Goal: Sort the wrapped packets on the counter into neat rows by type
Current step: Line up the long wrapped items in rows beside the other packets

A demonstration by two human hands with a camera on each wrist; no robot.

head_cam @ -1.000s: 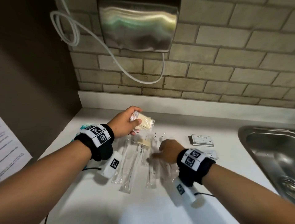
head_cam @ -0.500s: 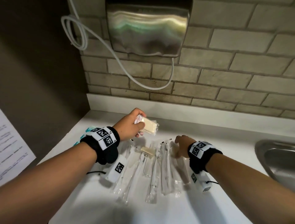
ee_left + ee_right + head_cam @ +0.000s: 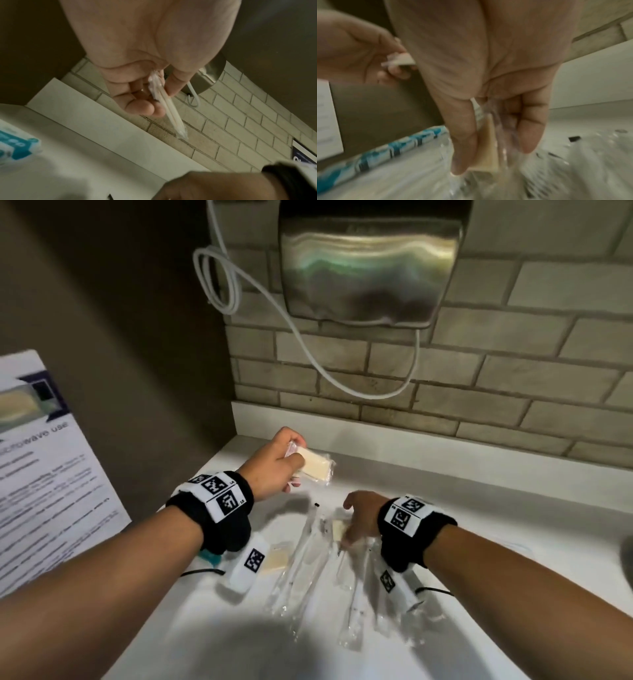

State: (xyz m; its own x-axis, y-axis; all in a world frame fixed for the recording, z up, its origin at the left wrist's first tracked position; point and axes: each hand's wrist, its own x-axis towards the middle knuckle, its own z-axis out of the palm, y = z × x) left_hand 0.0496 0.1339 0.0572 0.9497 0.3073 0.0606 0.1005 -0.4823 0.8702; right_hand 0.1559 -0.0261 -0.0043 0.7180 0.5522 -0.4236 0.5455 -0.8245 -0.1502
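Wrapped packets lie fanned across the counter; the left hand pinches a cream stack aloft; the right hand closes on a small cream packet among long sleeves — lift it straight up, sparing neighbours.

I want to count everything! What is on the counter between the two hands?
In the head view, between the left hand and the right hand, the white counter is bare except for one small black speck.
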